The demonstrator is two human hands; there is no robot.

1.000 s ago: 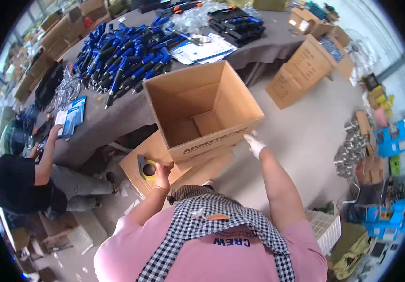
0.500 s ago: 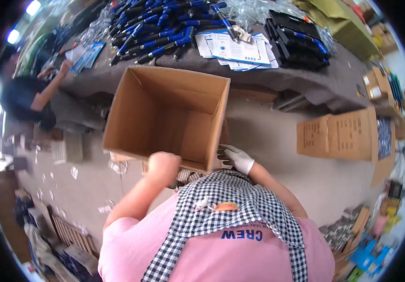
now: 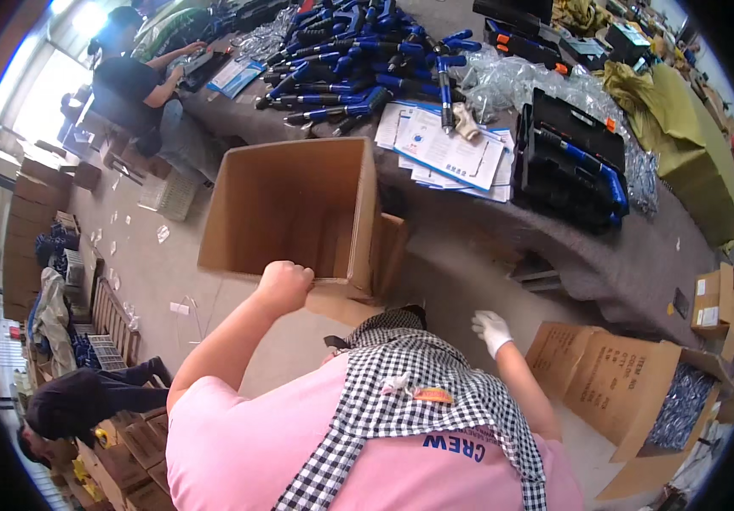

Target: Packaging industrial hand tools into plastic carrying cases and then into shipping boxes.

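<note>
Gripping the near rim of a deep, open-topped brown cardboard box (image 3: 299,183) with the bare left hand (image 3: 284,285), just in front of a table (image 3: 639,264) draped in grey cloth. Holding the white-gloved right hand (image 3: 492,330) apart, fingers loosely spread, near a printed brown cardboard carton (image 3: 610,375).

Bright whitish light enters through the windows (image 3: 48,85) at upper left, their panes washed out by glare. Soft shadow darkens the floor (image 3: 448,277) below the front edge of the table (image 3: 639,264) and the cardboard box's (image 3: 290,213) interior. Toward the black rim, shapes bend and detail softens.
</note>
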